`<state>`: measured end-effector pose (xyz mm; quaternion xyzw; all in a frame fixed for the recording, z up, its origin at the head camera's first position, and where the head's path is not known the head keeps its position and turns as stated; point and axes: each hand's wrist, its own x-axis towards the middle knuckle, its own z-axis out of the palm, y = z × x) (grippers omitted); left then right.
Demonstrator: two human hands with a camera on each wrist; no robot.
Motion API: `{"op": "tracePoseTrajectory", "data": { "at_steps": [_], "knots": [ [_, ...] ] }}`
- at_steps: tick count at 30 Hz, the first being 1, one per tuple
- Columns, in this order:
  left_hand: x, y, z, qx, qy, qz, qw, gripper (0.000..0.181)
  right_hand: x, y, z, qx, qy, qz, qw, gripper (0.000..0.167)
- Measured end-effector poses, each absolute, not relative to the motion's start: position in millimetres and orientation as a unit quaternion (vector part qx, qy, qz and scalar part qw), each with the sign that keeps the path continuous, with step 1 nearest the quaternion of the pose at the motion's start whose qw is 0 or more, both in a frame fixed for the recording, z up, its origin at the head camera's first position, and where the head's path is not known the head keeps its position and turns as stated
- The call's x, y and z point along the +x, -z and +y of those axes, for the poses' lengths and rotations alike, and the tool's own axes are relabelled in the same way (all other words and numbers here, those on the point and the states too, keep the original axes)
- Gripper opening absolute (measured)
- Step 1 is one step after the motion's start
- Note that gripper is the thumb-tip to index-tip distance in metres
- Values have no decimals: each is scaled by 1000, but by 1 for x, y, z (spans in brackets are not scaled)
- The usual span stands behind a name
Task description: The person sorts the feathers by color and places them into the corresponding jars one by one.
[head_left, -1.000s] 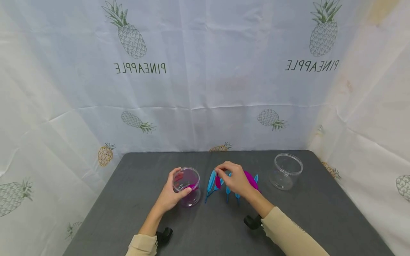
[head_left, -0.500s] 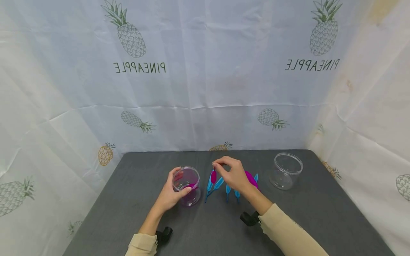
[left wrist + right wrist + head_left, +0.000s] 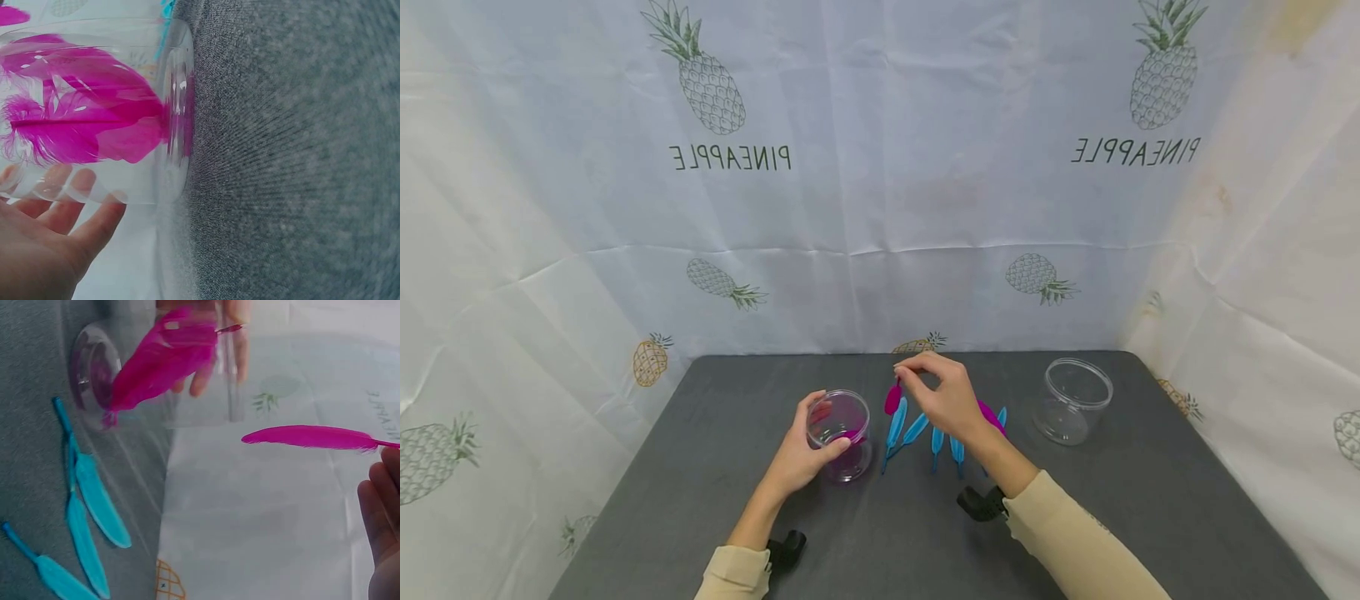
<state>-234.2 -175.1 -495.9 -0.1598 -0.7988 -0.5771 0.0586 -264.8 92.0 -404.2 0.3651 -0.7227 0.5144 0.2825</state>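
Observation:
My left hand [image 3: 801,454] holds a clear plastic jar [image 3: 847,469] that stands on the table, fingers and thumb around its side. Inside that jar lie magenta feathers [image 3: 112,119], seen through the wall in the left wrist view. By its quill, my right hand [image 3: 947,400] pinches a magenta feather [image 3: 309,436], which hangs tip down to the right of the jar and above its rim. Blue feathers [image 3: 897,422] lie on the table below and beside the right hand. Behind the right wrist, a magenta feather [image 3: 992,416] is partly hidden.
A second clear jar [image 3: 1066,425] stands at the back right of the dark grey table [image 3: 880,542]. A white curtain [image 3: 880,208] printed with pineapples hangs behind the table and along both sides.
My right hand has raised the pinched magenta feather and carried it slightly left, off the blue feathers and toward the held jar. The left hand and its jar stay in place.

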Motion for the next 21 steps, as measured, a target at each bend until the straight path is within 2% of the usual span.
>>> {"op": "tracePoseTrajectory", "data": {
  "at_steps": [10, 15, 21],
  "knots": [
    [-234, 498, -175, -154, 573, -803, 58, 85, -264, 391, 85, 387, -526, -699, 291, 12],
    [-234, 497, -175, -147, 570, -806, 58, 85, -247, 368, 77, 390, -526, -693, 302, 16],
    [-235, 497, -175, -157, 570, -804, 62, 83, -236, 354, 73, 394, -523, -689, 310, 10]
  ]
}}
